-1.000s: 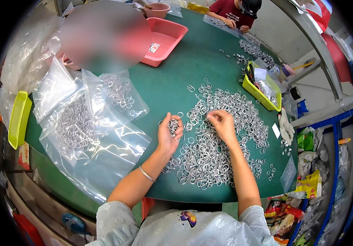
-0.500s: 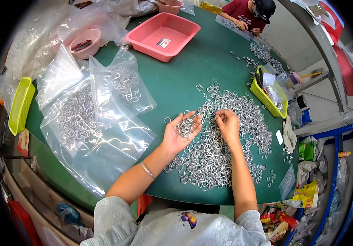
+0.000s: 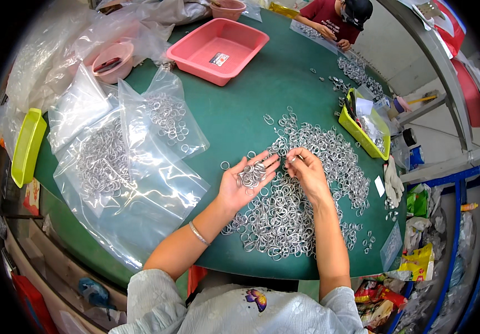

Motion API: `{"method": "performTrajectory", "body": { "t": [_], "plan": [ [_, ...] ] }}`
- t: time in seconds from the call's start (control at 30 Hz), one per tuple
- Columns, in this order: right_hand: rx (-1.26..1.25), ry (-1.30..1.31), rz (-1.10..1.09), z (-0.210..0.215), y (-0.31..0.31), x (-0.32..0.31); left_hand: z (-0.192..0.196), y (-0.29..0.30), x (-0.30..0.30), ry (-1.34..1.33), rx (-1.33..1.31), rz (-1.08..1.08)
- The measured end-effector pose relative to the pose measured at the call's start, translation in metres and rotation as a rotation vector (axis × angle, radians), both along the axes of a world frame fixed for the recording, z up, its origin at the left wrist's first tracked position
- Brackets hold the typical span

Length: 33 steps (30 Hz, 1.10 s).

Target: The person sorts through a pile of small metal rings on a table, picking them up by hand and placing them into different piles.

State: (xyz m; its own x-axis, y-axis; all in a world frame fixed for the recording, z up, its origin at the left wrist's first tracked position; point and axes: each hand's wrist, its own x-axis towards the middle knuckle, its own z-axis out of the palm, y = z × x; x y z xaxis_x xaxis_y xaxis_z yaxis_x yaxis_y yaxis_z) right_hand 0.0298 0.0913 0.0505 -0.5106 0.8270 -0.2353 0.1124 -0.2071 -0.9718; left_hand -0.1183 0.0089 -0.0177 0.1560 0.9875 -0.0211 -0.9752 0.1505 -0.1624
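A large heap of silvery metal rings (image 3: 279, 222) spreads over the green table in front of me. Above its left edge my left hand (image 3: 243, 181) is turned palm up, fingers stretched, with a small pile of metal rings (image 3: 253, 175) resting in it. My right hand (image 3: 308, 173) hovers over the upper middle of the heap, thumb and fingertips pinched on a single ring (image 3: 292, 159). A few loose rings (image 3: 225, 165) lie beside my left hand. To the left, clear plastic bags (image 3: 134, 222) lie flat with more rings (image 3: 103, 161) inside.
A pink tray (image 3: 218, 53) stands at the back, with a pink bowl (image 3: 113, 61) left of it. Green baskets (image 3: 28, 147) flank both sides; the right one (image 3: 365, 125) holds tools and bags. Across the table sits a co-worker (image 3: 334, 22). A white glove (image 3: 393, 183) lies at the right edge.
My right hand has lifted a little and turned, with a ring showing at its fingertips. My left hand has shifted slightly left, its fingers spread flatter under the rings.
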Motion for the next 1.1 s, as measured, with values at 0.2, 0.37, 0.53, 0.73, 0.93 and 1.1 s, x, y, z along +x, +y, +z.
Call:
{"method": "performTrajectory", "body": {
  "t": [0.2,0.37,0.53,0.73,0.93,1.1],
  "plan": [
    [0.164,0.039,0.197,0.002,-0.018,-0.024,-0.009,0.001,0.005,-0.035,0.033,-0.007],
    [0.362,0.009,0.235,0.003,-0.024,-0.032,-0.007,0.000,0.005,-0.027,-0.069,0.021],
    [0.298,0.002,0.212,0.008,-0.027,-0.033,-0.006,-0.003,0.003,-0.065,-0.015,0.025],
    [0.213,0.081,0.074,0.007,-0.027,-0.029,-0.004,-0.002,0.004,-0.073,-0.017,0.002],
    [0.199,0.206,-0.105,0.001,-0.003,0.010,0.006,-0.002,0.002,-0.073,0.020,0.012],
    [0.493,-0.266,-0.044,-0.006,0.001,0.027,0.006,-0.003,0.001,-0.098,-0.007,-0.005]
  ]
}}
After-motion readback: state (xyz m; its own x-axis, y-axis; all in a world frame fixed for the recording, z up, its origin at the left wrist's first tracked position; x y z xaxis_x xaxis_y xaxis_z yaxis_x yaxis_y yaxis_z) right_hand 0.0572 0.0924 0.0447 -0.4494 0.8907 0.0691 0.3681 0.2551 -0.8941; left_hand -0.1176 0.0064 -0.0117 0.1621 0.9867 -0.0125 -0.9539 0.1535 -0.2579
